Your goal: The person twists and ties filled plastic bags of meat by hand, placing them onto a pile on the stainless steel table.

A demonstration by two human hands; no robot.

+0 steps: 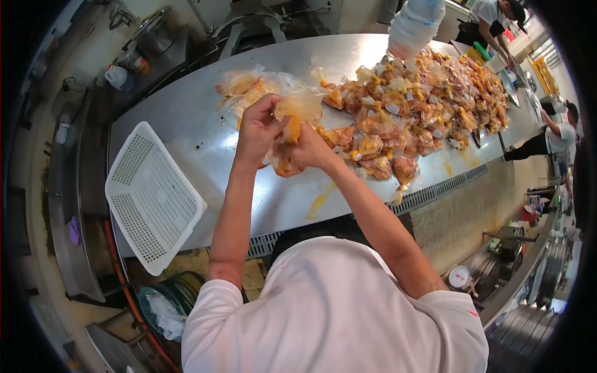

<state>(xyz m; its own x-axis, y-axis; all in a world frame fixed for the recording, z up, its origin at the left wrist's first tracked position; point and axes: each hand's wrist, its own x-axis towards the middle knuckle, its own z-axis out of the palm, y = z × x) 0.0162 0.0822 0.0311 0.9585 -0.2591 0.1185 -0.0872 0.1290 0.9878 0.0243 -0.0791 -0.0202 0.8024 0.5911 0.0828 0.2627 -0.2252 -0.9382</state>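
left fingers (266,107): curled tight | right fingers (306,142): bunched | both gripping plastic bag (300,110)

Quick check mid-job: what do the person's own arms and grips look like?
The left grip and right grip are bare human hands, no gloves visible. Both forearms are uncovered, with no watch or cable visible. The short, off-white fabric sleeves are loose; the right one bears a small red mark.

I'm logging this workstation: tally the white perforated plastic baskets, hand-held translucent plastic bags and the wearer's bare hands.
White rectangular plastic basket: 1
Held translucent plastic bag, orange-brown contents: 1
Bare left hand and right hand: 2
Total: 4
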